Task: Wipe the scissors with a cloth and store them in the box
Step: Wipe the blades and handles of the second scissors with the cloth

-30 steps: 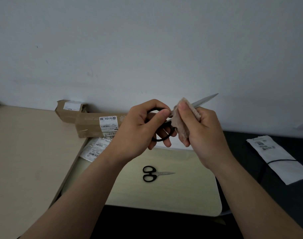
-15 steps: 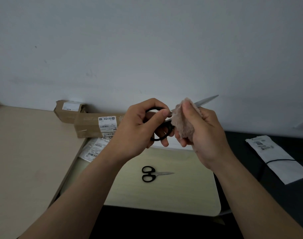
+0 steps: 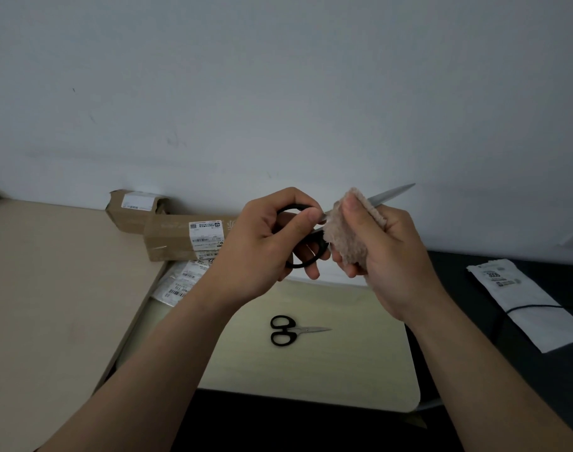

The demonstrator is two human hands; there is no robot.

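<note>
Large black-handled steel scissors (image 3: pixel 389 194) are held in the air above the table, blades together, tip pointing up-right toward the wall. Against the earlier frames they have barely moved. The fluffy beige cloth (image 3: pixel 347 239) now shows wider and hangs lower over the blade base, and the tip end is bare as before. Judged: wiping is mid-stroke near the pivot, storing not started.

Left hand (image 3: pixel 262 243) grips the handles, fingers curled through the lower loop, thumb tip at the upper one. Right hand (image 3: pixel 393 256) is closed round the cloth, thumb pressing it onto the blade, fingers curled behind.

Small black-handled scissors (image 3: pixel 291 331) lie flat on the pale rounded tabletop (image 3: pixel 360 370) below the hands, untouched. Long brown cardboard box (image 3: pixel 171 239) with a white label sits by the wall, left of the hands; cannot tell if it is open or sealed. Shorter cardboard box (image 3: pixel 131 208) is behind it. White labelled pouch (image 3: pixel 523 298) lies far right on a dark surface.
</note>
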